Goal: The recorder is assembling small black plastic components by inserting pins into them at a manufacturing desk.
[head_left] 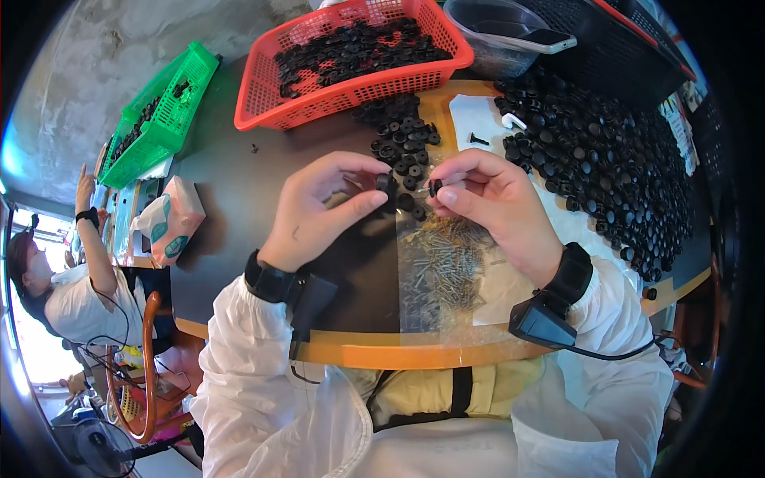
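Observation:
Over the middle of the table, my left hand [319, 209] pinches a black round plastic piece [386, 186] between thumb and fingers. Facing it, my right hand [510, 211] grips a small black disc-like part [435, 187] at its fingertips; a thin metal shank, perhaps a screw, seems to stick out of it toward the left. The two parts are apart. Just below my right fingers lies a heap of silver screws [446, 267] on transparent plastic. Beyond my hands, loose black round pieces [408, 142] are scattered close to the left fingertips.
At the back stands a red basket [259, 115] of black parts. A large pile of black caps [598, 155] covers the right side, on white paper [494, 307]. Left are a tissue pack [173, 221], a green basket [171, 131] and a seated person [88, 299] with one arm raised.

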The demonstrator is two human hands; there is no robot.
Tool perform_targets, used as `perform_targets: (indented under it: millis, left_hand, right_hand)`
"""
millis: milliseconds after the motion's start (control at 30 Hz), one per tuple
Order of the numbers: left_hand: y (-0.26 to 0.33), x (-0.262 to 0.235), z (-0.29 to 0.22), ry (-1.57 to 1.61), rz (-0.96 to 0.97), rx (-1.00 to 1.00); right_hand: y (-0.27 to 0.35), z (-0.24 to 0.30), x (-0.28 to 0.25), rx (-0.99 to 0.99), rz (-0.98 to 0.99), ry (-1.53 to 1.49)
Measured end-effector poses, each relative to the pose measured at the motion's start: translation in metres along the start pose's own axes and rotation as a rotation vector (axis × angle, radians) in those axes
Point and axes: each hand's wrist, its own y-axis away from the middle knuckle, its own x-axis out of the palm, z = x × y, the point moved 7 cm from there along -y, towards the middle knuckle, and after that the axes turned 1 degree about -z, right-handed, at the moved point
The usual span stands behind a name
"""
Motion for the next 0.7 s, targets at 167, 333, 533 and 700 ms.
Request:
perform_targets:
  millis: [167, 333, 533, 700]
  left_hand:
    - [0.007, 0.015, -0.007, 0.114, 0.023, 0.027]
    - [0.009, 0.019, -0.004, 0.091, 0.028, -0.002]
    - [0.009, 0.017, -0.003, 0.093, -0.004, 0.001]
    - [0.010, 0.018, -0.005, 0.068, -0.002, -0.001]
  right_hand:
    - [0.002, 0.005, 0.005, -0.146, 0.006, 0.153]
    - [0.003, 0.003, 0.006, -0.104, 0.012, 0.175]
    - [0.005, 0.003, 0.010, -0.035, 0.043, 0.226]
    - [0.005, 0.001, 0.011, -0.034, 0.047, 0.249]
